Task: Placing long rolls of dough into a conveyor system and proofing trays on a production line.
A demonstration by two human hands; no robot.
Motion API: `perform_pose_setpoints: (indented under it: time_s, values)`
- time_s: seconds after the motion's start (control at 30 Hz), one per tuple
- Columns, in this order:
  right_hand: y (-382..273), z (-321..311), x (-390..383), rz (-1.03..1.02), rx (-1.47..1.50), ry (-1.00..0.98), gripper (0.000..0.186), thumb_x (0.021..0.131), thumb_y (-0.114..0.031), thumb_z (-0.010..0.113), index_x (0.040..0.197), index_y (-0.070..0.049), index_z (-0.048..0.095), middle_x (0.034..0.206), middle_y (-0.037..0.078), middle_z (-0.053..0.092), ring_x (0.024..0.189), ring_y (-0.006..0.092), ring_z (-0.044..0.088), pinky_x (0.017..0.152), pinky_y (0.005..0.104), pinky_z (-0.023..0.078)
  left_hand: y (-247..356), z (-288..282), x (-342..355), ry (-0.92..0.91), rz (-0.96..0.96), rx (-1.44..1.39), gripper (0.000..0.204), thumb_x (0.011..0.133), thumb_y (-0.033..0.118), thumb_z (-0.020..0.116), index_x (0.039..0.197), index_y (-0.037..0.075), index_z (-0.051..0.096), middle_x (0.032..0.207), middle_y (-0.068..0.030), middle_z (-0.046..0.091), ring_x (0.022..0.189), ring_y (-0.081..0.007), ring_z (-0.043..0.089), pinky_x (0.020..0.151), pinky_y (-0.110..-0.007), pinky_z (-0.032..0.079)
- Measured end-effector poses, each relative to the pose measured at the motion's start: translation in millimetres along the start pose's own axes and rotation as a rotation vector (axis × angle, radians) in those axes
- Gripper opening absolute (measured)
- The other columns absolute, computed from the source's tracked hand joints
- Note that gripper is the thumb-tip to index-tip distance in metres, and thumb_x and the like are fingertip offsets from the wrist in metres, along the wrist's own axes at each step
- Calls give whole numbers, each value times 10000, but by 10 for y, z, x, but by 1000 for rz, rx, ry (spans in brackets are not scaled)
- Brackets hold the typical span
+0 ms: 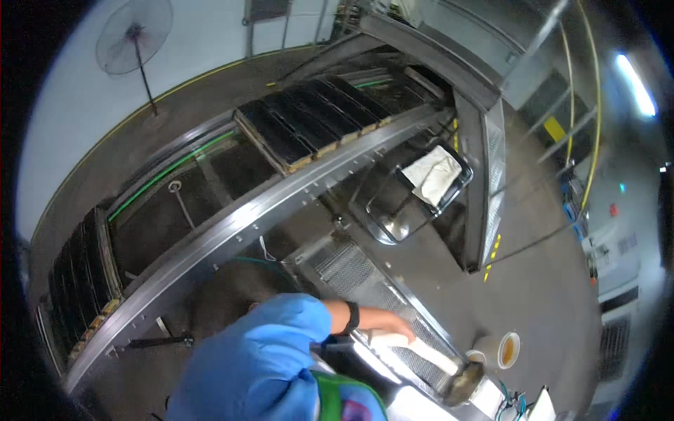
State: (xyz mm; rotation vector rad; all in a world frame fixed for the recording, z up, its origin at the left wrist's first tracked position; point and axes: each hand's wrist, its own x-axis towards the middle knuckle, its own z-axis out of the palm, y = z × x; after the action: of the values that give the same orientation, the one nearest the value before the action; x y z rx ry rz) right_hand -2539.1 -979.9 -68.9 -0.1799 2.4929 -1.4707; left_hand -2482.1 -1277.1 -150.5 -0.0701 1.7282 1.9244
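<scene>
My left arm, in a blue sleeve with a black wristband, reaches to the right across the lower middle. My left hand (388,325) is closed on a long cream-white piece (430,356). Its near end is hidden by the hand, and its kind does not show. The piece slants down to the right over a perforated metal trough (351,270). Its far end comes close to a small metal box (463,384) with beige stuff in it. My right hand does not show.
A white bucket (508,350) with yellowish contents stands on the floor at the right. Beyond lies a curved metal conveyor (246,214) carrying dark slabs (309,116). A black tray holds a pale cloth (434,174) beside a steel frame (493,182). A fan (135,31) stands far left.
</scene>
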Motion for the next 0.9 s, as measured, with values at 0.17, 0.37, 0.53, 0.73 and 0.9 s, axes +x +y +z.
perform_pose_setpoints:
  time_s: [0.17, 0.37, 0.53, 0.73, 0.9]
  values:
    - [-394, 634, 104, -11, 138, -105, 338, 792, -287, 505, 950, 9, 542, 853, 137, 551, 704, 201, 504, 603, 313, 404, 390, -129, -998, 243, 245, -374, 377, 680, 335, 581, 925, 52, 542, 744, -63, 527, 655, -165, 511, 582, -305, 441]
    - [-757, 1425, 3, 31, 263, -207, 341, 793, -285, 500, 954, 13, 536, 823, 125, 551, 676, 188, 500, 579, 303, 404, 842, -438, -2925, 808, 683, -529, 520, 708, 345, 609, 1109, 59, 439, 918, -77, 518, 788, -142, 513, 624, -267, 447]
    - [-898, 1894, -117, 89, 366, -239, 343, 793, -284, 497, 957, 16, 532, 799, 114, 551, 653, 177, 496, 560, 294, 403, 609, -617, -3923, 1327, 1013, -680, 491, 738, 287, 614, 1142, 72, 436, 861, -42, 524, 744, -123, 514, 612, -254, 444]
    - [-1304, 2057, -299, 73, 519, -266, 346, 795, -283, 492, 960, 19, 526, 770, 101, 552, 625, 164, 492, 537, 284, 403, -553, -1764, -4554, 1478, 686, -980, 394, 726, 258, 572, 1052, 83, 435, 870, -76, 527, 764, -179, 537, 638, -314, 453]
    - [-2399, 2566, -746, -136, 551, -658, 524, 772, -314, 500, 1151, 32, 397, 890, 81, 550, 648, 127, 508, 550, 205, 424, -1128, -1944, -4610, 1868, 505, -844, 747, 722, 249, 548, 1340, 118, 151, 1258, -162, 238, 1141, -267, 320, 912, -359, 323]
